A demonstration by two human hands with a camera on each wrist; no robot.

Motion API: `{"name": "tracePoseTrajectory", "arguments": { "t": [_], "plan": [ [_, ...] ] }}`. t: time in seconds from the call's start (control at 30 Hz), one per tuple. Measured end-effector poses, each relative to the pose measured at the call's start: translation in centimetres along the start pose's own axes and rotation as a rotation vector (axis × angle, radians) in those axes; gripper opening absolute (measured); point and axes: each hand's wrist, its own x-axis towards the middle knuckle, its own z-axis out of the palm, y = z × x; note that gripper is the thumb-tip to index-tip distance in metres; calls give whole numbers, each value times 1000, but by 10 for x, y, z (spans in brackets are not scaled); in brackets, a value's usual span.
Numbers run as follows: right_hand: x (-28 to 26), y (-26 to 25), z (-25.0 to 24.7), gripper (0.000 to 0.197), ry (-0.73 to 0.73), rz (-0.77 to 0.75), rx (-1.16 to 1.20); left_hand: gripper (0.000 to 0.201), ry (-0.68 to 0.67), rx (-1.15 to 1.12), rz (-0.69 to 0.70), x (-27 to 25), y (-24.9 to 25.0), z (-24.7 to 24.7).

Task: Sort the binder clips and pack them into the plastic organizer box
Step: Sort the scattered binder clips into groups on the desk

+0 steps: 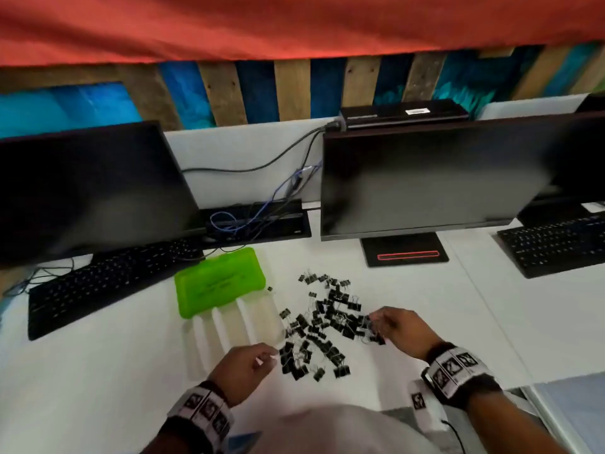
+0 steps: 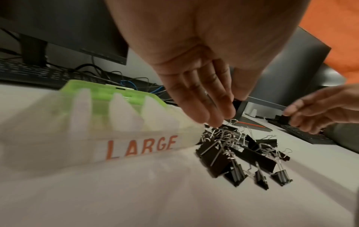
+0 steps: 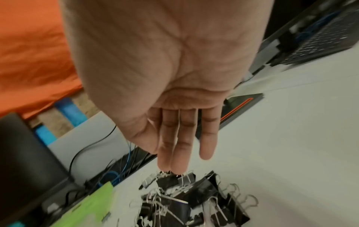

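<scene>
My left hand (image 1: 244,365) at near edge of binder clips (image 1: 322,326) heaped on white worktop (image 1: 425,306), fingers (image 2: 204,106) nearly straight, tips touching wire handles, gripping nothing. My right hand (image 1: 397,327) at heap's right side, pinching one black clip (image 2: 282,119) between thumb and fingers. Organizer box (image 1: 229,326) just left of heap, green lid (image 1: 219,283) open, front compartment marked LARGE.

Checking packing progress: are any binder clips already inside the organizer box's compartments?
No; in the head view the organizer box compartments look empty, and the binder clips lie loose on the desk.
</scene>
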Motion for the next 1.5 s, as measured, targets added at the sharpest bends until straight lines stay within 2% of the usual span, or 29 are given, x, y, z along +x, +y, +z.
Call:
{"name": "tracePoseTrajectory", "arguments": {
  "t": [0.07, 0.13, 0.27, 0.37, 0.47, 0.67, 0.8, 0.9, 1.03, 1.13, 1.2, 1.3, 1.37, 1.43, 1.5],
  "plan": [
    [15, 1, 9, 23, 5, -3, -114, 18, -62, 11, 1, 11, 8, 6],
    [27, 1, 19, 35, 0, 17, -272, 28, -115, 112, 45, 19, 16, 15],
    [35, 13, 35, 46, -32, 126, -356, 42, -68, 221, 117, 32, 14, 29],
    [41, 13, 43, 39, -23, 75, -388, 48, -59, 272, 171, 40, 17, 29],
    [47, 7, 46, 30, -19, 17, -354, 47, -95, 351, 130, 41, 8, 26],
    [54, 1, 50, 18, -104, -114, -269, 32, -25, 519, 215, 40, -13, 27],
    [57, 2, 43, 16, 33, -80, -68, 37, -13, 396, 270, 49, 12, 28],
    [57, 5, 27, 15, 150, -5, 107, 39, -76, 269, 215, 69, 43, 35],
    [63, 27, 5, 25, 300, 125, 189, 43, -61, 252, 144, 103, 78, 48],
    [70, 51, -7, 32, 318, 243, 167, 43, -119, 308, 47, 124, 93, 58],
    [74, 64, -11, 33, 249, 286, 107, 38, -174, 347, 5, 132, 96, 62],
    [79, 73, -11, 28, 136, 284, 52, 26, -195, 333, -35, 141, 93, 61],
    [85, 78, -11, 28, 126, 267, 87, 22, -188, 260, -51, 144, 95, 59],
    [89, 81, -13, 29, 186, 266, 124, 20, -190, 186, -41, 147, 99, 58],
    [87, 77, -14, 33, 355, 216, 50, 19, -183, 120, -23, 150, 105, 58]
  ]
}}
